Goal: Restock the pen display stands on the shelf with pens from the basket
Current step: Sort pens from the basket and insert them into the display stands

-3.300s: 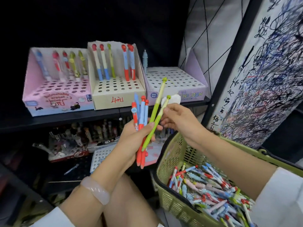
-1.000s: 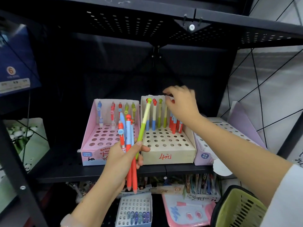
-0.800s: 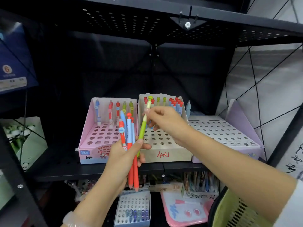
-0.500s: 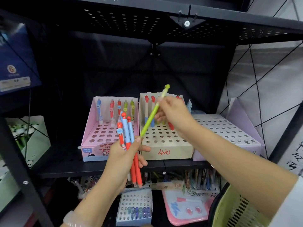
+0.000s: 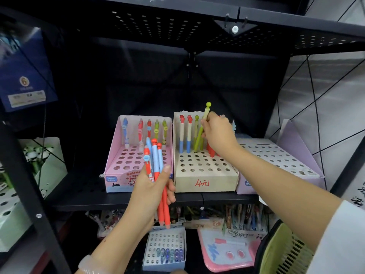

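Three perforated pen stands sit side by side on the black shelf [image 5: 88, 200]: a pink stand [image 5: 118, 165], a beige stand [image 5: 205, 180] marked in red, and a lilac stand [image 5: 276, 155]. My right hand [image 5: 219, 135] pinches a green pen [image 5: 200, 133], tilted, its tip at a back-row hole of the beige stand, beside other standing pens. My left hand [image 5: 150, 190] grips a bundle of red and blue pens [image 5: 156, 165] upright in front of the pink stand. The green basket [image 5: 284, 254] shows at the lower right corner.
A perforated black shelf [image 5: 197, 22] hangs overhead. A dark upright post [image 5: 29, 194] stands at left, with a blue box [image 5: 25, 76] and panda-print boxes [image 5: 39, 159] beyond it. Below the shelf lie a small white pen stand [image 5: 164, 250] and a pink item [image 5: 227, 252].
My right hand drew the green pen out of the left hand's bundle, carried it up and right, and lowered its tip to the beige stand's back row. The left hand stayed nearly still.
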Tool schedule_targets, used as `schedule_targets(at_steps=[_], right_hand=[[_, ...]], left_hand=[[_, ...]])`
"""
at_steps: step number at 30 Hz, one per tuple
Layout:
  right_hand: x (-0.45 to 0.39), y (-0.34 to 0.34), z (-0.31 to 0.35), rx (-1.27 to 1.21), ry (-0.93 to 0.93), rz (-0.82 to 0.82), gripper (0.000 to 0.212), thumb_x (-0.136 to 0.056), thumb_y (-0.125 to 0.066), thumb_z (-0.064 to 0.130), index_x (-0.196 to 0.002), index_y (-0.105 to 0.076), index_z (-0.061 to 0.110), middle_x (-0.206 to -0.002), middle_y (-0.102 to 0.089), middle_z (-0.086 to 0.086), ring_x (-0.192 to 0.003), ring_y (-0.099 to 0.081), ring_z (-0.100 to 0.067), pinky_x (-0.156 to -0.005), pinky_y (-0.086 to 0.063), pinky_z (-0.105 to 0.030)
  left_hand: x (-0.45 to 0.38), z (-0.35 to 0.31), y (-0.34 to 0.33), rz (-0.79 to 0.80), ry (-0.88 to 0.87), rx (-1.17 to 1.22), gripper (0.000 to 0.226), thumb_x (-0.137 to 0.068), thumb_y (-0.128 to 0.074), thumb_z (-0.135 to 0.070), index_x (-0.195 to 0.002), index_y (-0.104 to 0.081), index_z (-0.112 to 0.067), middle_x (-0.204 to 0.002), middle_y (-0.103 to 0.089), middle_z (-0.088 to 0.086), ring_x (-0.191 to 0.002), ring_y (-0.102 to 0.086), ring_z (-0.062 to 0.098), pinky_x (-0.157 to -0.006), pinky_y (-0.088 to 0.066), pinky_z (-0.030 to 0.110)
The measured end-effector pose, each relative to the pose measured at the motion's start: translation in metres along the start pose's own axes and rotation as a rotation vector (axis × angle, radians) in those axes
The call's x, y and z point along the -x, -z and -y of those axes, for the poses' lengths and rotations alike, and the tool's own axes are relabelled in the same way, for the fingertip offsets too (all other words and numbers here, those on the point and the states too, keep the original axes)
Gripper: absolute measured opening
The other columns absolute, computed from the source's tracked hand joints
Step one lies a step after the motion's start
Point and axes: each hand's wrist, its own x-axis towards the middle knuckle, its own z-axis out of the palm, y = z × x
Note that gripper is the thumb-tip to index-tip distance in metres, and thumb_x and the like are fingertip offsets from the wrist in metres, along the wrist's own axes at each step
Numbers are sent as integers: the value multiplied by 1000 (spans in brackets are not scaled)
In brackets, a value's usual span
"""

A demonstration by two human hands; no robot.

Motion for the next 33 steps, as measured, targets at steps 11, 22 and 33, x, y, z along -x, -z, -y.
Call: schedule_targets(at_steps=[11, 22, 33], right_hand=[[0, -36, -3, 127, -230, 327, 40, -99, -40, 14, -59, -34, 12, -61, -40, -4, -69, -48, -25, -58, -35, -29], [58, 3, 39, -693, -124, 609, 17, -91, -58, 31, -82, -70, 23, -72, -66, 13, -57, -54, 5, -51, -44, -11], [71, 4, 29, -883, -242, 491, 17, -97, -48, 21, -83, -57, 14, -77, -60, 0, -65, -56, -5, -55, -47, -16]], left_hand=[[2, -2, 6, 20, 6, 51, 14, -90, -56, -24, -86, -50, -12, -57, -63, 5, -40, -53, 16, -39, -43, 23], [3, -5, -1, 12, -12, 63, 11, -91, -54, -18, -94, -61, -11, -65, -69, 8, -45, -58, 16, -43, -47, 22], [7, -5, -17, 63, 40, 101, 19, -94, -48, -17, -97, -61, -3, -67, -70, 13, -54, -67, 23, -49, -54, 26]])
